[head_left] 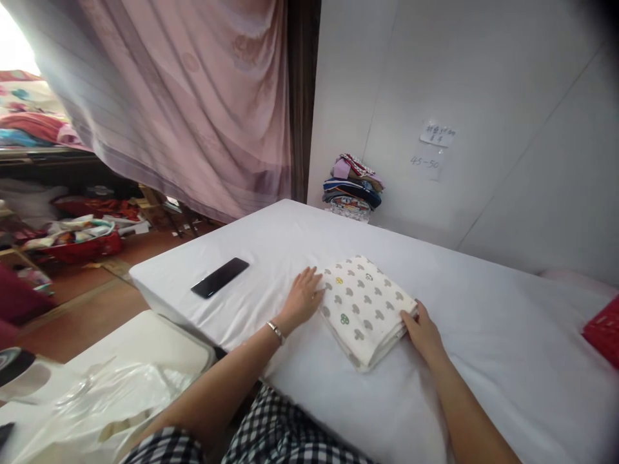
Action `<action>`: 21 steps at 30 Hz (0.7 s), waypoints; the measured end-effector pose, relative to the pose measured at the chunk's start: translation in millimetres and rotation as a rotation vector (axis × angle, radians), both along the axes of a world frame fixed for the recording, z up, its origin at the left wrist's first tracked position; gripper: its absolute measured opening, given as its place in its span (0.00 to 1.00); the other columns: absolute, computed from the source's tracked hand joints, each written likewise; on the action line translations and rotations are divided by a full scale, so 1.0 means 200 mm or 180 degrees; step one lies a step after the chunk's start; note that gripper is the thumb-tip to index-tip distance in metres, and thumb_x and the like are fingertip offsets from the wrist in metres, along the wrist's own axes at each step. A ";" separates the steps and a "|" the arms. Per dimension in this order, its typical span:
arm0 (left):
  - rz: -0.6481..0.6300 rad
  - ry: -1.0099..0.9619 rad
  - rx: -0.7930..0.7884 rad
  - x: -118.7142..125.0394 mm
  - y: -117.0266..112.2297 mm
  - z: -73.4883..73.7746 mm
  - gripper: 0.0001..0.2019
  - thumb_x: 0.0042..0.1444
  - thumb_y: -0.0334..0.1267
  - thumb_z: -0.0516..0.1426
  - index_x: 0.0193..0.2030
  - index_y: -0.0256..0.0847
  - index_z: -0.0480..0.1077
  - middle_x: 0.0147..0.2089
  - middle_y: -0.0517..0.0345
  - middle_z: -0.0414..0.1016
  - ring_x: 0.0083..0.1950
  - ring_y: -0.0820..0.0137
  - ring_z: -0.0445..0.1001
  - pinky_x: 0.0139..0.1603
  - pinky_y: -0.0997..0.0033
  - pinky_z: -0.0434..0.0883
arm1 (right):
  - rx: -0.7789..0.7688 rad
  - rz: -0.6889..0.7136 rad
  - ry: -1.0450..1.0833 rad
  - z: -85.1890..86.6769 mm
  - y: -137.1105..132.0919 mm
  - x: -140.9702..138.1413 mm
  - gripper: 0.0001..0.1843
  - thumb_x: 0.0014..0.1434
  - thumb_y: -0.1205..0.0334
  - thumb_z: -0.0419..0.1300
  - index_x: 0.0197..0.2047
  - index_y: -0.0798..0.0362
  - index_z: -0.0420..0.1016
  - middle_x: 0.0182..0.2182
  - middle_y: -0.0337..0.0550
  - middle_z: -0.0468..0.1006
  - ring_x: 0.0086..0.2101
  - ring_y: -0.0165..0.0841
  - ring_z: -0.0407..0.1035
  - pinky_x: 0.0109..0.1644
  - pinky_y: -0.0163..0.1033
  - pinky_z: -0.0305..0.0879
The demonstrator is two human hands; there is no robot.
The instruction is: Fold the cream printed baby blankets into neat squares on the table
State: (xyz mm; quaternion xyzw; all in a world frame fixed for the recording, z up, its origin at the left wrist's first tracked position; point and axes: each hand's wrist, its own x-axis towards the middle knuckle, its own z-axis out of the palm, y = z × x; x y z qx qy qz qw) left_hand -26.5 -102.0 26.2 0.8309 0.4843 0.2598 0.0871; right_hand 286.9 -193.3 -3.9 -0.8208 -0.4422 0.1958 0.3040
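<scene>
A folded cream cloth [363, 308] with a grey mouse-head print lies on the white sheet [483, 361] in front of me. My left hand [304, 296] rests flat on the sheet, fingers stretched out and touching the cloth's left edge. My right hand [422, 330] is at the cloth's right corner, fingers curled against its stacked folded edge. A thin bracelet [276, 331] circles my left wrist.
A black phone [220, 277] lies on the sheet to the left. A stack of folded clothes [353, 187] stands against the white wall at the back. A pink curtain [193, 96] hangs at left. Clear plastic [97, 399] sits at lower left, and a red object [604, 328] is at the right edge.
</scene>
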 end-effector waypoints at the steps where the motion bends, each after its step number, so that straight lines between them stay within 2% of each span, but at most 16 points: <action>1: 0.0208 -0.0031 -0.0106 0.00 0.05 -0.01 0.23 0.59 0.41 0.48 0.59 0.34 0.60 0.66 0.42 0.52 0.69 0.58 0.46 0.65 0.51 0.51 | -0.0117 0.0076 -0.0208 0.02 0.00 0.01 0.40 0.55 0.42 0.49 0.65 0.55 0.51 0.51 0.54 0.70 0.48 0.45 0.66 0.50 0.48 0.62; 3: 0.0457 -0.0101 -0.0389 0.00 0.14 -0.03 0.25 0.59 0.46 0.48 0.59 0.32 0.60 0.66 0.39 0.54 0.67 0.57 0.50 0.63 0.54 0.54 | -0.0209 0.0208 -0.0602 0.06 0.02 0.02 0.41 0.55 0.43 0.49 0.65 0.58 0.50 0.56 0.57 0.65 0.53 0.47 0.61 0.54 0.49 0.58; 6: 0.0540 -0.0193 -0.0672 0.02 0.19 -0.08 0.25 0.59 0.47 0.47 0.58 0.32 0.61 0.60 0.41 0.63 0.62 0.60 0.60 0.61 0.58 0.57 | -0.0068 0.0342 -0.1044 0.14 0.10 0.02 0.39 0.57 0.47 0.49 0.65 0.61 0.50 0.60 0.56 0.58 0.59 0.45 0.54 0.59 0.47 0.53; 9: 0.0600 -0.0329 -0.0692 0.02 0.20 -0.12 0.24 0.59 0.46 0.47 0.58 0.34 0.62 0.57 0.45 0.67 0.59 0.60 0.63 0.60 0.59 0.58 | -0.0379 0.0417 -0.1003 0.19 0.22 -0.02 0.37 0.59 0.47 0.46 0.65 0.61 0.49 0.61 0.55 0.59 0.58 0.44 0.56 0.58 0.46 0.54; 13: 0.0654 -0.0585 -0.0844 0.02 0.22 -0.14 0.22 0.58 0.40 0.49 0.58 0.35 0.62 0.55 0.47 0.68 0.56 0.62 0.66 0.58 0.62 0.61 | -0.1078 0.0569 -0.0972 0.17 0.31 -0.04 0.34 0.61 0.45 0.41 0.62 0.58 0.57 0.58 0.56 0.63 0.55 0.45 0.60 0.53 0.46 0.58; 15: 0.0661 -0.0663 -0.0926 0.01 0.24 -0.15 0.22 0.57 0.39 0.49 0.57 0.35 0.63 0.55 0.47 0.69 0.56 0.62 0.66 0.57 0.63 0.61 | -0.1070 0.0644 -0.1030 0.14 0.31 -0.03 0.32 0.61 0.45 0.39 0.59 0.57 0.62 0.57 0.54 0.64 0.56 0.44 0.59 0.54 0.44 0.57; 18: 0.0686 -0.0646 -0.1034 -0.01 0.26 -0.13 0.21 0.56 0.38 0.50 0.57 0.36 0.63 0.55 0.47 0.69 0.55 0.62 0.67 0.57 0.62 0.62 | -0.1030 0.0682 -0.1032 0.11 0.28 0.00 0.31 0.61 0.46 0.39 0.59 0.56 0.63 0.57 0.53 0.65 0.56 0.42 0.58 0.54 0.42 0.57; 21: 0.0608 -0.0448 -0.0587 0.01 0.22 -0.06 0.21 0.57 0.40 0.50 0.58 0.37 0.62 0.57 0.47 0.67 0.59 0.59 0.63 0.60 0.56 0.58 | -0.1047 0.0734 -0.1150 0.13 0.28 0.00 0.31 0.61 0.46 0.41 0.60 0.57 0.61 0.55 0.55 0.66 0.55 0.45 0.60 0.53 0.46 0.57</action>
